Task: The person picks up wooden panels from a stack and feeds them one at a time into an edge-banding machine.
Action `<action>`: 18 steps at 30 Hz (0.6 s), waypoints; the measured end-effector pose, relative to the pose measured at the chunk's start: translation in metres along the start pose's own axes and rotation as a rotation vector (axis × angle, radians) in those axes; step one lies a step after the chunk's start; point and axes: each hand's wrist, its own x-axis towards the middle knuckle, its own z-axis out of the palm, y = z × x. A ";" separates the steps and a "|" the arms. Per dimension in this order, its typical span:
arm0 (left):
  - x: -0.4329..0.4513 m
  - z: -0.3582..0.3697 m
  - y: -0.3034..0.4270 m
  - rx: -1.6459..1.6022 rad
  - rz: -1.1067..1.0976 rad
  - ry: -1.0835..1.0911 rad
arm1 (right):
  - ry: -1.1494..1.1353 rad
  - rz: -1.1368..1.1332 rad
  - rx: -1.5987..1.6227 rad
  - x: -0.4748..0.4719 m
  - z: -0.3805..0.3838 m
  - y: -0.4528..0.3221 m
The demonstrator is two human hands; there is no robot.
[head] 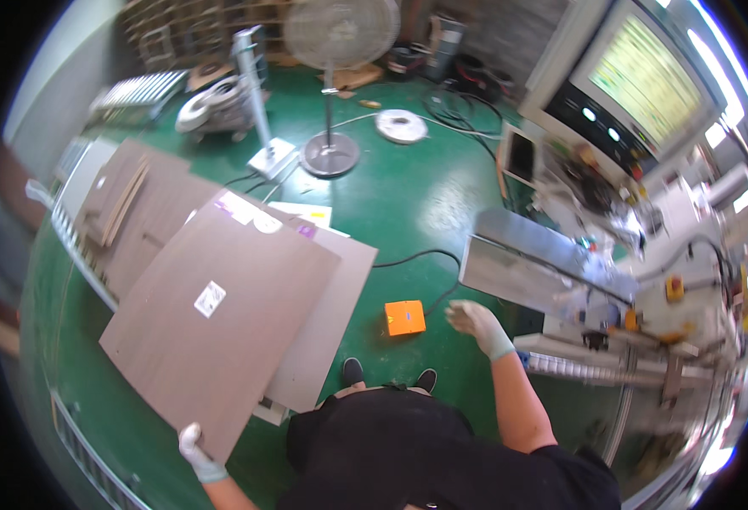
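A large brown panel (pixel 246 319) with a white printed label (pixel 210 299) lies tilted at my left, over another flat panel (pixel 323 319) of similar colour. My left hand (pixel 196 446), in a pale work glove, grips the near corner edge of the top panel. My right hand (pixel 479 325), gloved too, is held out over the floor with its fingers extended and nothing in it. Closest to it are an orange box (pixel 405 317) on the floor and the bare metal plate (pixel 520 274) of the machine on the right.
More brown panels (pixel 157 223) rest on a roller conveyor (pixel 81 245) at the left. A pedestal fan (pixel 329 153) and a white post (pixel 256 95) stand ahead. A black cable (pixel 428 252) crosses the green floor. To the right are a machine with a lit screen (pixel 644 83) and a roller rail (pixel 577 368).
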 end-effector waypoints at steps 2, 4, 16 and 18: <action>0.008 0.035 0.025 -0.017 -0.068 -0.252 | -0.019 -0.053 0.139 0.007 0.027 -0.034; 0.021 0.073 0.032 0.025 -0.090 -0.493 | -0.126 0.003 0.289 0.014 0.034 -0.053; 0.084 0.309 -0.182 0.798 -0.258 -1.028 | 0.935 -0.092 0.484 -0.191 -0.053 0.085; 0.044 0.366 -0.210 0.833 -0.288 -1.162 | 1.112 -0.111 0.694 -0.234 -0.057 0.116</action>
